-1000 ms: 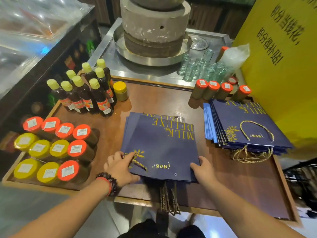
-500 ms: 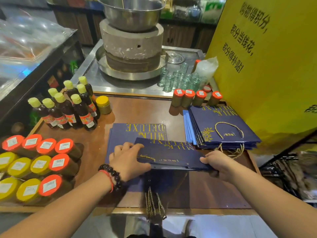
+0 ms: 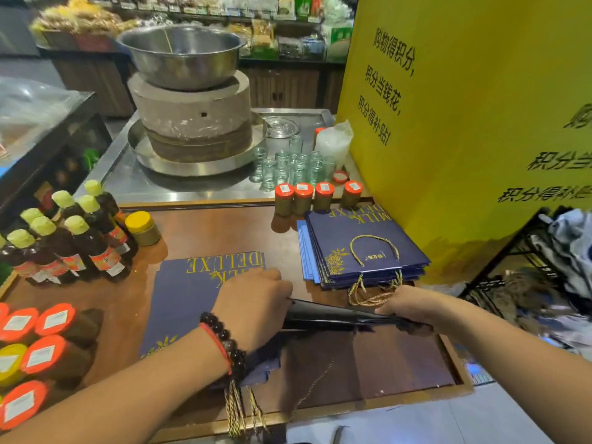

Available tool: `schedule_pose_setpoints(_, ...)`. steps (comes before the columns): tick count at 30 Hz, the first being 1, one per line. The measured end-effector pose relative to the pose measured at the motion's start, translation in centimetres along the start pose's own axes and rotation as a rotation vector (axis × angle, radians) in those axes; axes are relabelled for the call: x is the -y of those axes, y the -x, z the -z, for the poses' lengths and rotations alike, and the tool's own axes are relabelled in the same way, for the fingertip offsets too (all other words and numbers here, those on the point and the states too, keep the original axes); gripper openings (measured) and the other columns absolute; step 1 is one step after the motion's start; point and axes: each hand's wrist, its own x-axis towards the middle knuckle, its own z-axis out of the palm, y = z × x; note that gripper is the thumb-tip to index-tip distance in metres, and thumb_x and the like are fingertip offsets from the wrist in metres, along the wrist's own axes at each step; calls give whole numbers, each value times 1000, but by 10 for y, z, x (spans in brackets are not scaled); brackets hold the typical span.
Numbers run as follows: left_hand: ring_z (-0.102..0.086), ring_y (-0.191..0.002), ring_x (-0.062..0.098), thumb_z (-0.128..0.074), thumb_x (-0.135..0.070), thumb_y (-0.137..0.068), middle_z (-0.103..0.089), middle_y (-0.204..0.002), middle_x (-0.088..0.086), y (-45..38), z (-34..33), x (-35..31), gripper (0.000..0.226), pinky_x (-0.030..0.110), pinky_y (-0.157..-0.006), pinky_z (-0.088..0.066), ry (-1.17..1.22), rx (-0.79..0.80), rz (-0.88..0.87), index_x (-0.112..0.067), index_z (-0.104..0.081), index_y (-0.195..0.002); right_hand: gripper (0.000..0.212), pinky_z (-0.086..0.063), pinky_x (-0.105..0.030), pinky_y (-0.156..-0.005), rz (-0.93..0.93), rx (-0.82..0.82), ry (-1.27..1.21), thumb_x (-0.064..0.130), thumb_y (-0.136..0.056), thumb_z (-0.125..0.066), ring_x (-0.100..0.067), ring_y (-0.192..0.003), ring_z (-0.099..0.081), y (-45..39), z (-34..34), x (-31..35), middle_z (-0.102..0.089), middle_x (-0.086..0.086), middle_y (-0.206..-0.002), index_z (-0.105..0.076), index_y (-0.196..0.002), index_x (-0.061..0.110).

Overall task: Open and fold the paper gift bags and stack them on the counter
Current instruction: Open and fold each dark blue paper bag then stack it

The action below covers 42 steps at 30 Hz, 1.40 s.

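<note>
A flat navy paper gift bag (image 3: 323,317) is lifted off the wooden counter (image 3: 368,363), seen nearly edge-on. My left hand (image 3: 253,307) grips its left end and my right hand (image 3: 405,307) grips its right end. Under my left hand lies a pile of flat navy bags (image 3: 182,293) with gold "DELUXE" lettering, their gold cord handles (image 3: 238,408) hanging over the front edge. A second, neat stack of navy bags (image 3: 362,245) with gold cord handles sits at the right of the counter.
Dark bottles with yellow-green caps (image 3: 73,238) stand at the left. Orange- and yellow-lidded jars (image 3: 45,341) lie at the near left. Orange-lidded jars (image 3: 315,197) and small glasses (image 3: 288,165) stand behind the right stack. A stone mill (image 3: 192,120) with a steel bowl is at the back; a yellow board (image 3: 464,123) stands right.
Both hands have lifted the top bag off the pile and carried it up and rightward. It now shows nearly edge-on. The camera view has tilted up.
</note>
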Motion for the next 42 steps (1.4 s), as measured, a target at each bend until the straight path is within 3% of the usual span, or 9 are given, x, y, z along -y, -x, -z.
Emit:
schedule_pose_setpoints(3,-55,-72,26,-67,-17,-79,-54,-73,-1,-12,2,-23,10,35,-51,-46,73,-11,3,-15,-63,-70,23,-48,-25,-69,158,-115,416,35,-87,-59,-19,-77,-60,1,21,0,-67,-5,-88,-69,-83,14)
schedule_pose_setpoints(7,-53,-93,25,-47,-24,-93,-55,-92,-2,-30,0,-51,18,36,-68,-48,68,55,48,-16,-63,-90,38,-40,-20,-95,500,-20,230,13,-94,-50,-4,-107,-53,2,29,22,-60,15,-119,-64,-127,26)
schedule_pose_setpoints(9,-54,-95,24,-45,-26,-94,-54,-95,-3,-37,-2,-63,18,37,-70,-48,51,86,62,-19,-61,-95,49,-41,-18,-96,667,82,132,-2,-92,-47,-2,-109,-54,-1,25,37,-59,18,-116,-62,-128,27)
schedule_pose_setpoints(12,-56,-93,26,-45,-27,-91,-55,-93,-3,-46,-6,-76,16,37,-67,-47,79,95,85,-22,-58,-99,52,-46,-41,-100,841,239,194,-9,-82,-45,-22,-114,-56,-15,15,48,-64,-2,-115,-67,-101,35)
schedule_pose_setpoints(15,-58,-96,28,-44,-31,-91,-57,-98,-2,-49,-8,-84,19,37,-70,-48,51,167,131,-20,-56,-101,48,-49,-44,-98,833,316,250,-5,-82,-47,-22,-104,-61,-27,16,49,-69,-1,-105,-66,-84,39)
schedule_pose_setpoints(22,-55,-98,25,-44,-35,-92,-54,-102,-4,-51,-12,-81,17,37,-75,-49,68,225,153,-21,-54,-94,15,-39,-18,-68,806,288,472,9,-97,-52,-14,-83,-52,-35,29,40,-58,-3,-90,-64,-102,2)
schedule_pose_setpoints(28,-56,-92,21,-47,-36,-91,-49,-89,-8,-59,-19,-68,16,35,-73,-49,150,208,155,-25,-43,-80,33,-49,-45,-87,699,93,669,44,-97,-51,-26,-93,-58,-43,52,15,-61,-10,-100,-65,-92,15)
schedule_pose_setpoints(34,-55,-97,18,-46,-26,-92,-50,-93,-11,-70,-21,-64,7,31,-72,-46,193,216,118,-28,-52,-94,26,-39,-30,-71,496,-91,680,33,-98,-54,-22,-85,-49,-52,87,-32,-60,-9,-98,-65,-102,9)
schedule_pose_setpoints(42,-55,-104,22,-41,-3,-87,-57,-109,-3,-88,-22,-62,45,40,-84,-50,236,321,-44,-28,-62,-117,18,-36,-26,-68,289,-240,638,26,-98,-51,-20,-84,-51,-80,115,-105,-55,-2,-89,-63,-96,13)
